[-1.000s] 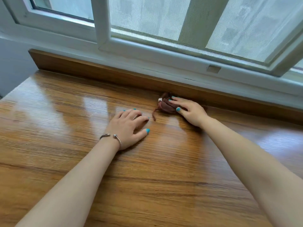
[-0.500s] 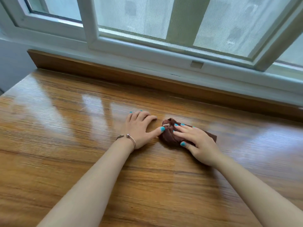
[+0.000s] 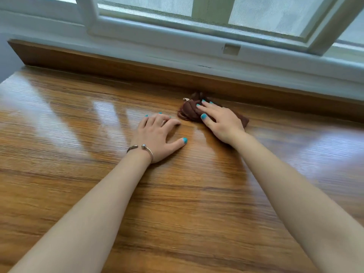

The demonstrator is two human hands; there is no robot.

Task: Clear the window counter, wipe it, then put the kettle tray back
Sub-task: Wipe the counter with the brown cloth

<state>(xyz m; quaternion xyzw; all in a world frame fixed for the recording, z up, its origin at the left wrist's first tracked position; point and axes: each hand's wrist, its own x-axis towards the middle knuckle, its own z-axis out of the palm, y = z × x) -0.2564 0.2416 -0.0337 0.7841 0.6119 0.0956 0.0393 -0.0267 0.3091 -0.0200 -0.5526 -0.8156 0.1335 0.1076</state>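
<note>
Glossy wood-grain counter fills our view, running back to a low wooden upstand under the white window frame. We see nothing standing on it, so we judge the clearing step done and the wiping under way. Our right hand lies on a bunched brown cloth, its fingers fairly straight and pressing down rather than curling round it; the cloth sits on the counter right at the foot of the upstand. Our left hand rests palm down just beside it, fingers spread and relaxed, holding nothing, with a bracelet at the wrist. Sheen across the wood tells us little about which parts are already wiped. Neither kettle nor tray is anywhere in view, so we judge that putting the tray back is left to do once the wiping ends.
</note>
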